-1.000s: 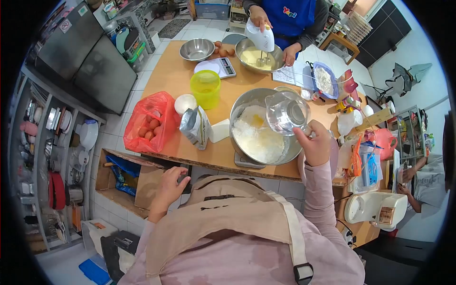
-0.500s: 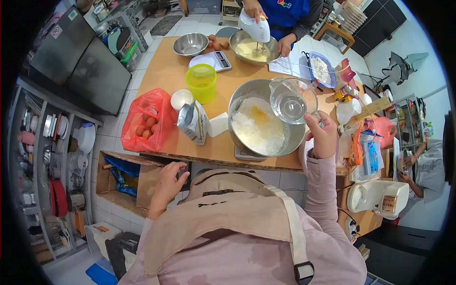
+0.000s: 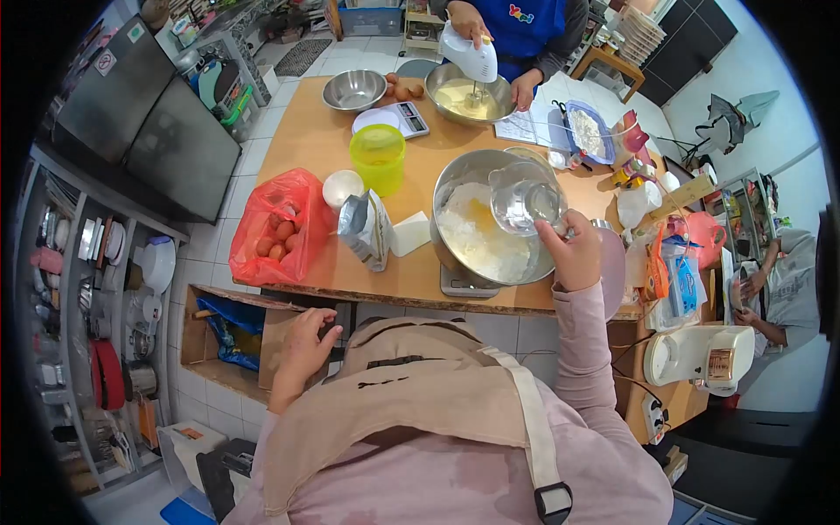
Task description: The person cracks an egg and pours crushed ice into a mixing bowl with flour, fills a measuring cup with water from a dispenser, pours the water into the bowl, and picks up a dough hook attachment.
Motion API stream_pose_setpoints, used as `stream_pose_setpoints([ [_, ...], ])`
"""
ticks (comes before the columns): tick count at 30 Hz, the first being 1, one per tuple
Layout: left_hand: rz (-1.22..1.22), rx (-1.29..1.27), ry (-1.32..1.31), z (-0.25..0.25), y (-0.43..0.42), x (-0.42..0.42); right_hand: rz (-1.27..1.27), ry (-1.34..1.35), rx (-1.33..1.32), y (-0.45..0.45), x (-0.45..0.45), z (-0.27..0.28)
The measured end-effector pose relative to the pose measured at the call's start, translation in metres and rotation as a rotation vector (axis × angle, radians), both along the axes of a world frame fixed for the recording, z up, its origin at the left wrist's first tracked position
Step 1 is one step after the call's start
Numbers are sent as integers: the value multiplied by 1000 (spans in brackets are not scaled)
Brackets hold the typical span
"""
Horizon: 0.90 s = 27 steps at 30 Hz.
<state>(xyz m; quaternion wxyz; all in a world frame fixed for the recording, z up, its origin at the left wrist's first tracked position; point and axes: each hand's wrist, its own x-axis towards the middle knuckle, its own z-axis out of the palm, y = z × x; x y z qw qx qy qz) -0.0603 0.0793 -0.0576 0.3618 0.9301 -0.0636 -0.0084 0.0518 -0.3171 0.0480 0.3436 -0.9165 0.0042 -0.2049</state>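
My right hand [image 3: 573,249] grips the handle of a clear measuring jug [image 3: 521,206], which is tilted over a large metal bowl [image 3: 451,175]. Inside the bowl lie white powder [image 3: 490,249] and a yellow patch. A scale [image 3: 468,285] sits beneath the bowl. My left hand [image 3: 306,343] hangs empty in front of the table edge, its fingers loosely apart. Left of the bowl are a white scraper [image 3: 409,234] and an upright foil bag [image 3: 363,229].
Across the wooden table [image 3: 297,131], a person in a blue apron [image 3: 516,31] holds a hand mixer [image 3: 470,57] in another bowl [image 3: 437,81]. A red bag of eggs [image 3: 278,232] and a yellow-green container [image 3: 378,162] stand left. Another person [image 3: 783,289] is at the right.
The jug first moved right and back from the bowl's middle, then returned left over the bowl, still in my right hand. My left hand stays near the table edge.
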Motion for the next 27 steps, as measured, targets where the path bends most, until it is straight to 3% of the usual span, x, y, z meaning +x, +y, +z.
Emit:
stream_pose_setpoints([
  [5, 4, 20, -48, 2, 10, -4, -28, -20, 29, 8, 1, 5],
  [14, -1, 7, 1, 6, 20, -7, -47, 124, 400, 13, 1, 9],
  [17, -6, 12, -4, 4, 22, -7, -61, 138, 406, 14, 1, 9],
  [27, -8, 22, 57, 4, 30, -8, -65, -14, -66, 22, 2, 3],
])
